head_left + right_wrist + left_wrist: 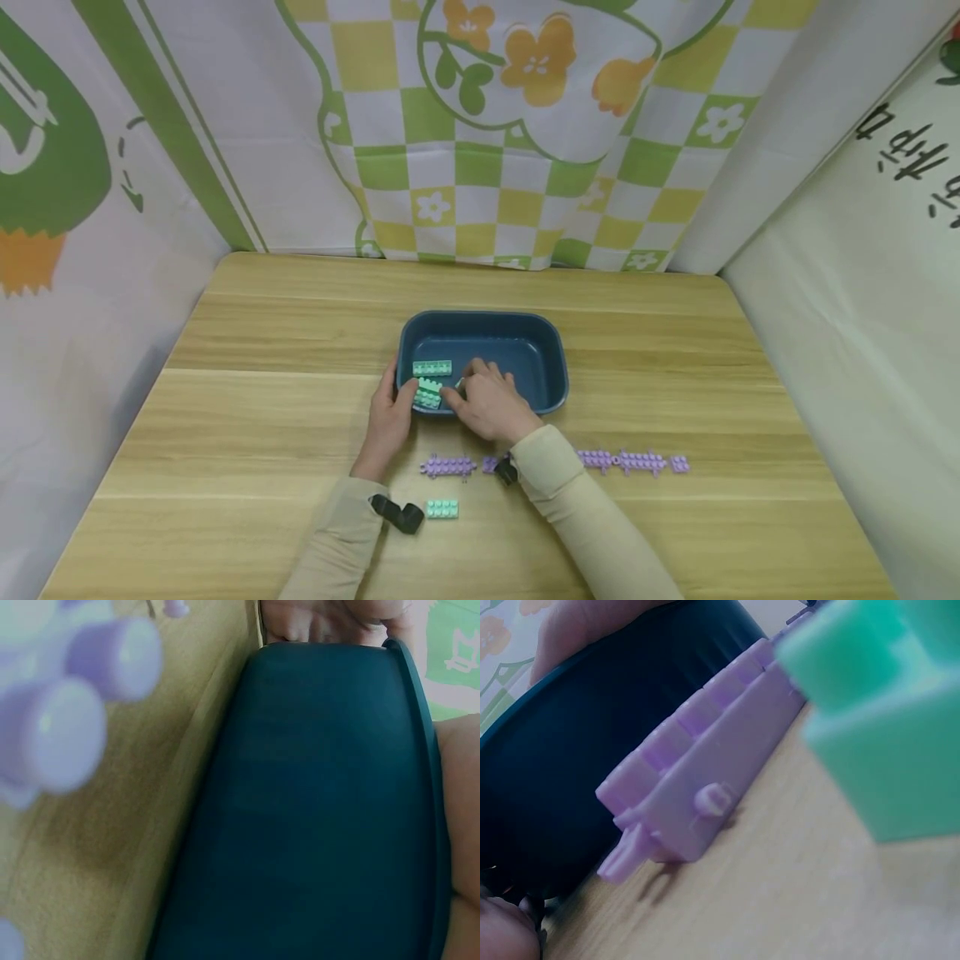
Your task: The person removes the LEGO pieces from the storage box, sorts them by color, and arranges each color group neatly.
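My left hand [387, 414] grips the left end of a dark blue plastic bin [557, 350], thumb over the rim. Light green building bricks [432, 368] lie at the left inside it, some close to that thumb. My right hand [491, 403] reaches over the front rim into the bin with bent fingers. Between its thumb and forefinger shows a sliver of a green brick [460, 384], mostly hidden by the hand. In the right wrist view the bin's front wall [315, 802] fills the middle.
In front of the bin runs a row of purple bricks [448, 467], partly covered by the right sleeve [573, 483]. One green brick [442, 509] lies nearer, beside the left wrist camera [401, 515]. Purple bricks [642, 462] continue to the right. A patterned curtain [517, 192] hangs behind the table.
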Tool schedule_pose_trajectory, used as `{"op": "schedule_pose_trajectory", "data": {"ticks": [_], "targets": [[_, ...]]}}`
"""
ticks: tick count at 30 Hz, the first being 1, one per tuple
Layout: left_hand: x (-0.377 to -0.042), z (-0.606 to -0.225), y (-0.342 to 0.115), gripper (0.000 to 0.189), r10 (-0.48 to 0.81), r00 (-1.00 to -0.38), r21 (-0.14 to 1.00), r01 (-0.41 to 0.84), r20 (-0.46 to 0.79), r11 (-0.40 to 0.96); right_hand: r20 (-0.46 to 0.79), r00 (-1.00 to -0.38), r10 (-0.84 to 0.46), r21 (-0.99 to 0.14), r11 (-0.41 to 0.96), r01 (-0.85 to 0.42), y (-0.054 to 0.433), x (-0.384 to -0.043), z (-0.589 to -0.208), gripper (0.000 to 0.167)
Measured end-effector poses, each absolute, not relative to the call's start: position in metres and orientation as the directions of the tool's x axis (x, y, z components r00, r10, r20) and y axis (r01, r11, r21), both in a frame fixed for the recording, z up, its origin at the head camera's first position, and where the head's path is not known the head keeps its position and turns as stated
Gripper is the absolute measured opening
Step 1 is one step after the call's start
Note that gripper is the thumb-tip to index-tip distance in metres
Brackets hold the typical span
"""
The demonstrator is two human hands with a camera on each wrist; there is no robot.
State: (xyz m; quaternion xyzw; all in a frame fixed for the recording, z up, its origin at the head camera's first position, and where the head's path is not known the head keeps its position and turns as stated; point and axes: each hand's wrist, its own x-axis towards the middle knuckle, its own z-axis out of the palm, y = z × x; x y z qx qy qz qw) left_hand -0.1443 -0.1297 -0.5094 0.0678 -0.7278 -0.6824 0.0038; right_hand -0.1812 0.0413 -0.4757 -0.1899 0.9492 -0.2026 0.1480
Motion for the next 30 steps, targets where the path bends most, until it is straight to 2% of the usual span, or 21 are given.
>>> {"op": "schedule_pose_trajectory", "data": {"ticks": [5, 14, 20, 23, 30], "targets": [[-0.151, -0.532, -0.131, 0.056, -0.113, -0.991, 0.996, -0.078, -0.072, 0.047, -0.195, -0.885, -0.422, -0.445, 0.843, -0.303, 0.042, -0.181, -0.476, 0.05], [-0.142, -0.498, -0.128, 0.056, -0.089, -0.992, 0.992, -0.101, -0.094, 0.075, -0.184, -0.893, -0.411, -0.425, 0.852, -0.305, 0.042, -0.18, -0.476, 0.05], [-0.152, -0.525, -0.13, 0.056, -0.092, -0.992, 0.995, -0.096, -0.092, 0.036, -0.156, -0.896, -0.416, -0.413, 0.851, -0.323, 0.043, -0.179, -0.475, 0.048], [-0.153, -0.535, -0.131, 0.056, -0.1, -0.992, 0.996, -0.08, -0.076, 0.036, -0.11, -0.896, -0.43, -0.409, 0.841, -0.354, 0.043, -0.178, -0.474, 0.042], [-0.152, -0.536, -0.13, 0.056, -0.119, -0.992, 0.997, -0.053, -0.046, 0.06, 0.04, -0.897, -0.441, -0.427, 0.804, -0.415, 0.045, -0.177, -0.47, 0.017]]}}
